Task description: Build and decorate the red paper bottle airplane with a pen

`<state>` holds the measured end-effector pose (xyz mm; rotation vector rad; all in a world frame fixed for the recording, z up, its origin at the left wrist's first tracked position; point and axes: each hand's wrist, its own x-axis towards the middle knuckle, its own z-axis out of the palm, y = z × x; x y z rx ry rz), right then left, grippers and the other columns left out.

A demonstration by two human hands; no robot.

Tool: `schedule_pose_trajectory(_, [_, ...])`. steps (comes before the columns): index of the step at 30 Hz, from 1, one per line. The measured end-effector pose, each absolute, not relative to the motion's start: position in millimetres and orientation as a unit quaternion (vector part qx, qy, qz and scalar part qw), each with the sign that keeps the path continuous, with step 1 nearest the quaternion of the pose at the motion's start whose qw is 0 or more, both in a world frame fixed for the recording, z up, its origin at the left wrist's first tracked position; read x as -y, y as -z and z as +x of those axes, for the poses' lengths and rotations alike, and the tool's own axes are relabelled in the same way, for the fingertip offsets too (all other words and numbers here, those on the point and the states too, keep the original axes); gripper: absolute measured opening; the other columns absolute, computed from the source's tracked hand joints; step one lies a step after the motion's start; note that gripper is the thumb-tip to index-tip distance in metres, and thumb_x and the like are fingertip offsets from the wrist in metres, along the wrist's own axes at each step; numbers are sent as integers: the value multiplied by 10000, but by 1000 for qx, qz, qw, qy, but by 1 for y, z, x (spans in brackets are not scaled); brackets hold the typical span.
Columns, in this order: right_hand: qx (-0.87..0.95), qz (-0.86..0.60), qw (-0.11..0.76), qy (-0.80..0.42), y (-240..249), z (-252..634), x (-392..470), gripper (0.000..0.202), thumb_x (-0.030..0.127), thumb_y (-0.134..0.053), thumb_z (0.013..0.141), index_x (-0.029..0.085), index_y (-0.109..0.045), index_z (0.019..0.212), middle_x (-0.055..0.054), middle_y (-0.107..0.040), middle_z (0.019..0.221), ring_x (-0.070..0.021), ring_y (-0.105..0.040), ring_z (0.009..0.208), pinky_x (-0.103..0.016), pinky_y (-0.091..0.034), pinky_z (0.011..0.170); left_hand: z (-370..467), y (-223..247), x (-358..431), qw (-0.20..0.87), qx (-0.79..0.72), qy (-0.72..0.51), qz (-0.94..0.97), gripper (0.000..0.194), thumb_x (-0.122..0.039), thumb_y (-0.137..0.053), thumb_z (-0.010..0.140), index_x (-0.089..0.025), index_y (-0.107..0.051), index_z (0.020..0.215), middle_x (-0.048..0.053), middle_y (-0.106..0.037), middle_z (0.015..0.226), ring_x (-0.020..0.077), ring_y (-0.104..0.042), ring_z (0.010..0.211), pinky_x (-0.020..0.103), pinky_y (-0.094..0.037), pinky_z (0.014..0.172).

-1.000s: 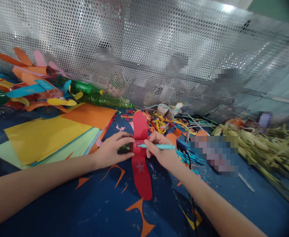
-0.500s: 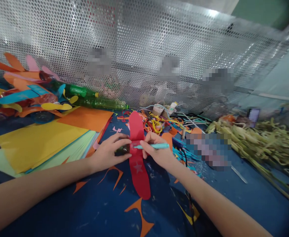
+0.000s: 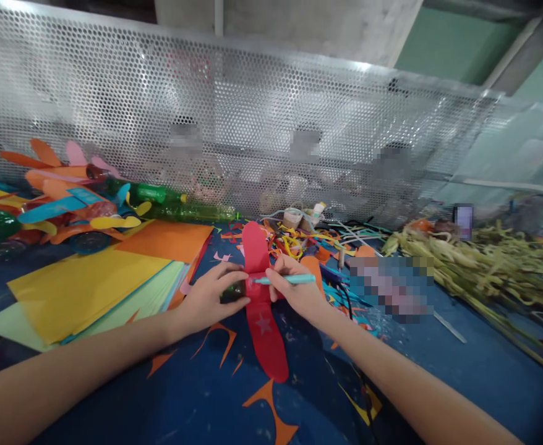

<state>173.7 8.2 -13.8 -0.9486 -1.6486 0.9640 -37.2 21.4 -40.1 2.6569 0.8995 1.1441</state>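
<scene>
A red paper wing strip with a pale star on its near half lies across a dark green plastic bottle. My left hand is closed round the bottle from the left, fingertips at the edge of the red paper. In my right hand is a light blue pen, held in a pinch with its tip pointing left at the middle of the red strip. Whether the tip touches the surface is too small to tell.
Stacked coloured paper lies at left, beside paper-and-bottle model planes. Behind are green bottles, paper scraps and a perforated metal panel. Dried husks lie at right. Orange offcuts are in front.
The camera view has tilted upward slightly, showing more wall above the panel. Both hands stay at the red strip, with the pen still at its middle.
</scene>
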Motion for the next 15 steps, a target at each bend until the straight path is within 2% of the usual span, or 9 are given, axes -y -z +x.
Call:
schedule_pose_trajectory(11, [684,-383,482,-392,12,172,-8,217,267,-541,862,213,-424,687,78,-556,454,-83,-486,410,-220,-363,492,-38,43,-23,42,-294,-373,879,313,-281,-613,843,-235,-533,1143,69,-529,1142,206,-554,1061,363,-485,902])
schedule_pose_trajectory(15, [658,-396,498,-403,14,170,-8,232,255,-523,851,220,-392,663,100,-493,396,-78,-441,357,-212,-338,443,-38,43,-23,39,-290,-378,878,310,-273,-610,842,-236,-527,1138,71,-530,1145,205,-558,1059,367,-488,899])
